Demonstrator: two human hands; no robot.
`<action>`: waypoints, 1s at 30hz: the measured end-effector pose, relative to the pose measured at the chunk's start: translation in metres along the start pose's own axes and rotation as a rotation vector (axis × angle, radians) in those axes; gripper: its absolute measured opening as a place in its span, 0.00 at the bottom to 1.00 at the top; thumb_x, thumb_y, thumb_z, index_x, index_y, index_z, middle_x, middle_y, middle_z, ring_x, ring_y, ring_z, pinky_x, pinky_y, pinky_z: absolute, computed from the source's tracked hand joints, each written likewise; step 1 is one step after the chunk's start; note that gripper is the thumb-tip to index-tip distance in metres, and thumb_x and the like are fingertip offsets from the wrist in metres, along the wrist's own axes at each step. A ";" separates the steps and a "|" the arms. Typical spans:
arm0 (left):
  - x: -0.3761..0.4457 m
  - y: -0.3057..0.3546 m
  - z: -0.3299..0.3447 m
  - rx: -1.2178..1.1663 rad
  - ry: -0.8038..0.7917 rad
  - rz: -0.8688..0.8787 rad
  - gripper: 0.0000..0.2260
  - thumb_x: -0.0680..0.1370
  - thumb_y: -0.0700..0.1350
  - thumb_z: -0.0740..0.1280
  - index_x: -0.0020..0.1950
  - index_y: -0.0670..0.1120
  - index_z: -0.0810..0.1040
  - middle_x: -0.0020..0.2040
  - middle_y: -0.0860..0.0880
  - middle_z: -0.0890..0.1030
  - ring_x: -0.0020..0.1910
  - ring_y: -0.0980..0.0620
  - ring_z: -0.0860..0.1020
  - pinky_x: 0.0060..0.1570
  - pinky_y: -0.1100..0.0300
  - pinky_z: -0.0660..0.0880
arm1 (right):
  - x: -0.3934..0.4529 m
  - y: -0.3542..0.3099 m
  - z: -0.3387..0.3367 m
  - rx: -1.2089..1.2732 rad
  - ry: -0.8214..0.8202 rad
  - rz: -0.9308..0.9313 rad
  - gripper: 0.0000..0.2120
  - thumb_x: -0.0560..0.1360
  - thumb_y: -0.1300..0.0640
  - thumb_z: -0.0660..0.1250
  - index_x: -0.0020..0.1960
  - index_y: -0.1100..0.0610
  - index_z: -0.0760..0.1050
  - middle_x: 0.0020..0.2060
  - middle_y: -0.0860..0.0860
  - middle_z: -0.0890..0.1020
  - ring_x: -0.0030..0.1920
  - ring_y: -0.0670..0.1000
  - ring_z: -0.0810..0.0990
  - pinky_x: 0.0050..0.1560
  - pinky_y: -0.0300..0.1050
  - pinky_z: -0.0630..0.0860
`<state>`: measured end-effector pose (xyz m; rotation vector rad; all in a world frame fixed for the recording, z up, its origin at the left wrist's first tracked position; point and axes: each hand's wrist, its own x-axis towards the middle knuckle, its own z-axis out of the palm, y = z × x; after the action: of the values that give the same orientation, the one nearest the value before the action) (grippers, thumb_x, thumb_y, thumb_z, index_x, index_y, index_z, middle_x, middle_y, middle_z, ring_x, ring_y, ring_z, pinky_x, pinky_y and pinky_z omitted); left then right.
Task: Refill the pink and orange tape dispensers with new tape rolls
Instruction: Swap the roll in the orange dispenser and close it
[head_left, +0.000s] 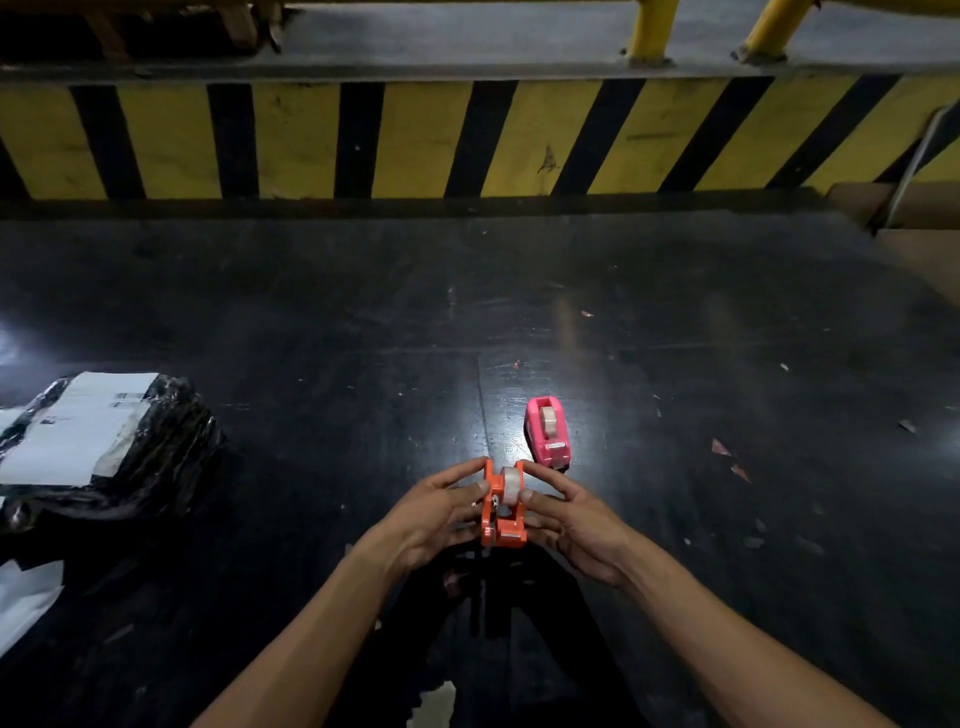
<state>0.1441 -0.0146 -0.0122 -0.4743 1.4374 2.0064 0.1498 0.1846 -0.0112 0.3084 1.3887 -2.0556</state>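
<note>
The orange tape dispenser is held above the dark floor between both hands, with a clear tape roll seated between its two side walls. My left hand grips its left wall, thumb on top. My right hand holds the right wall, fingertips touching the roll. The pink tape dispenser stands on the floor just beyond and to the right, with a tape roll inside it.
A black plastic-wrapped parcel with a white label lies at the left. A yellow-and-black striped barrier runs along the back. A cardboard box sits at the far right. Small scraps dot the floor on the right.
</note>
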 end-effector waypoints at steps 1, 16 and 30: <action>-0.001 0.001 0.001 -0.008 0.000 -0.001 0.18 0.79 0.38 0.68 0.68 0.51 0.77 0.56 0.42 0.86 0.54 0.45 0.85 0.52 0.50 0.80 | -0.001 -0.001 0.001 0.004 -0.002 -0.005 0.23 0.75 0.66 0.67 0.68 0.54 0.71 0.49 0.61 0.85 0.43 0.53 0.86 0.38 0.42 0.81; 0.006 -0.005 0.005 -0.023 0.041 0.013 0.19 0.76 0.37 0.71 0.66 0.51 0.78 0.60 0.40 0.84 0.58 0.42 0.83 0.67 0.41 0.73 | 0.002 0.001 0.001 -0.011 0.003 -0.010 0.21 0.75 0.67 0.67 0.66 0.52 0.74 0.49 0.60 0.85 0.43 0.53 0.86 0.40 0.43 0.82; 0.011 -0.028 0.013 -0.060 0.167 0.052 0.18 0.76 0.36 0.71 0.65 0.45 0.73 0.45 0.38 0.87 0.41 0.44 0.86 0.36 0.55 0.83 | 0.005 0.014 0.001 -0.294 0.071 -0.084 0.14 0.76 0.56 0.68 0.59 0.60 0.77 0.47 0.57 0.85 0.42 0.48 0.85 0.42 0.40 0.81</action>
<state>0.1554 0.0069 -0.0341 -0.6494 1.5061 2.0978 0.1546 0.1787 -0.0234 0.2013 1.7478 -1.8866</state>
